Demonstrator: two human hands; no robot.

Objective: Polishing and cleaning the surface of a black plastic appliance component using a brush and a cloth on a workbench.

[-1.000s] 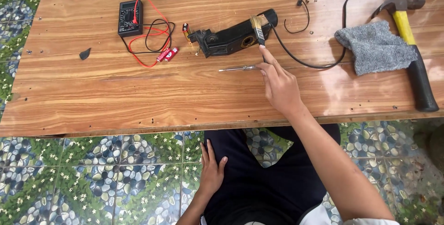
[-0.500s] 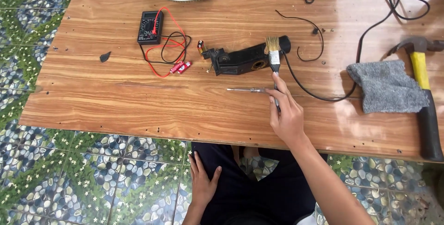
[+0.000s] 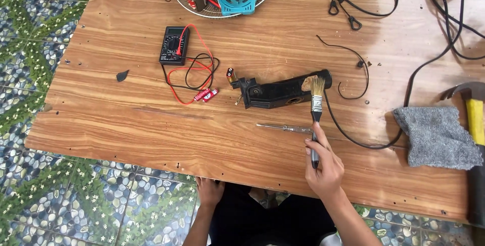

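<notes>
I see my right hand (image 3: 326, 167) pinching a paintbrush (image 3: 315, 119) by its handle, bristles at twelve o'clock on the black housing's (image 3: 280, 92) end to dust it, while my left hand (image 3: 209, 191), apparently loosely curled, rests below the table (image 3: 126, 135) edge.

multimeter (image 3: 174, 45) – grey cloth (image 3: 435, 137) – hammer (image 3: 475, 124)

We see a black housing (image 3: 283, 92) at frame centre, a tan-bristled brush (image 3: 316, 105) over it, a black meter (image 3: 174, 45) with red leads upper left, a grey cloth (image 3: 437, 137) at right, and a yellow-handled hammer (image 3: 475, 124) (wood-grain table (image 3: 126, 129), floral tiles (image 3: 30, 38)).
</notes>
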